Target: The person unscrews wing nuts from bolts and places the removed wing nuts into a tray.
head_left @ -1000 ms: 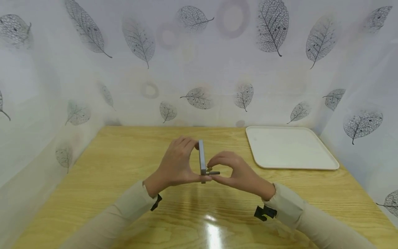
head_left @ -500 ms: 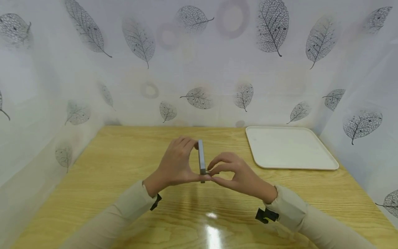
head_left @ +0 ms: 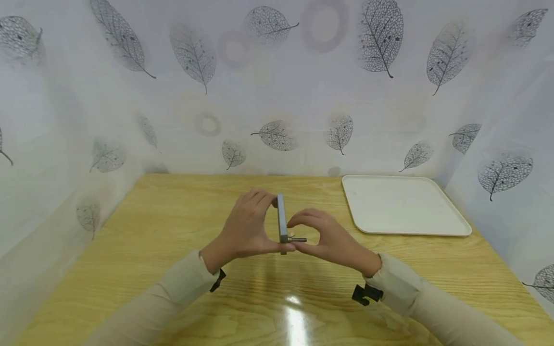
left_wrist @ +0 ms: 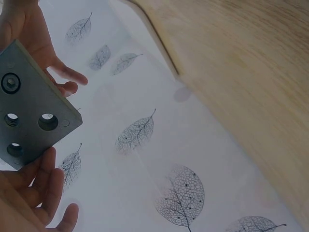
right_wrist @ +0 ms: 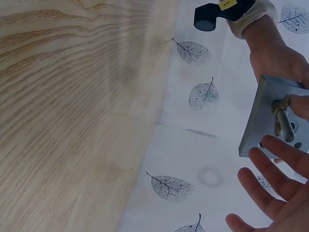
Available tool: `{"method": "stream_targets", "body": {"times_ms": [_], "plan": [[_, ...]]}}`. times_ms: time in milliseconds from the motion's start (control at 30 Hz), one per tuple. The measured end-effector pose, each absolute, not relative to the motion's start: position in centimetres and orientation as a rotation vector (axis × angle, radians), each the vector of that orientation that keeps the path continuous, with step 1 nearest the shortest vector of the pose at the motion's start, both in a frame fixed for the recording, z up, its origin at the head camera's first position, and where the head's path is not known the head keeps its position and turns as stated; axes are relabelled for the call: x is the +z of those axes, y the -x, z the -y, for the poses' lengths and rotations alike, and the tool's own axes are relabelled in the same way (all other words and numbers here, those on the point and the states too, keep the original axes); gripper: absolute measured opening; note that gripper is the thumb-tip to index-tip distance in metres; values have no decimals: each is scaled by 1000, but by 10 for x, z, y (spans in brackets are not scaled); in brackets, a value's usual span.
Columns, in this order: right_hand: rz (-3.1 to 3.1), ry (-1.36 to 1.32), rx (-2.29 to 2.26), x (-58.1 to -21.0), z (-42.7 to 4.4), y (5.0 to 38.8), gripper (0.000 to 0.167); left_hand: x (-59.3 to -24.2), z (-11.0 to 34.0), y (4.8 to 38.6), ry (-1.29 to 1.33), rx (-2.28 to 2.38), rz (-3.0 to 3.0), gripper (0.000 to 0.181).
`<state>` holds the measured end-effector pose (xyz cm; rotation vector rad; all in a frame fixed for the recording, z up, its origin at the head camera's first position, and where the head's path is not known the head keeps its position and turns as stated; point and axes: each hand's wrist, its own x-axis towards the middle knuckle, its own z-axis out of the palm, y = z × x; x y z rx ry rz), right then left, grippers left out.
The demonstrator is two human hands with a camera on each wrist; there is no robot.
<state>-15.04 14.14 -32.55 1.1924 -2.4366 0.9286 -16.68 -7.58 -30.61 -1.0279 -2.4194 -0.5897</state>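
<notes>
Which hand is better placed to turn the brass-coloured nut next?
Probably the right hand: it is close beside the brass-coloured nut and bolt, while the left hand grips the metal plate.

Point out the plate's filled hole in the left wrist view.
The topmost hole: a bolt fills it, while the plate's three other visible holes show light through.

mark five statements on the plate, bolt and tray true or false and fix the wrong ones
1. The left hand holds the metal plate by its edges. True.
2. The metal plate lies flat on the tray. False: it is held upright in the left hand.
3. A bolt sticks out toward the right hand. True.
4. The tray is on the left. False: the white tray lies toward the right.
5. The metal plate has several holes. True.
</notes>
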Motion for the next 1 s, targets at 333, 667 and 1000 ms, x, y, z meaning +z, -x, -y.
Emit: {"method": "stream_targets", "body": {"times_ms": [333, 667, 1000], "plan": [[2404, -1244, 943, -326, -141, 152, 25, -307, 76, 168, 1017, -616, 2426, 79], [2289, -1300, 935, -323, -143, 148, 14, -308, 76, 168, 1015, -609, 2422, 80], [2254, -1294, 889, -322, -145, 143, 18, -308, 76, 169, 1012, -615, 2427, 80]]}}
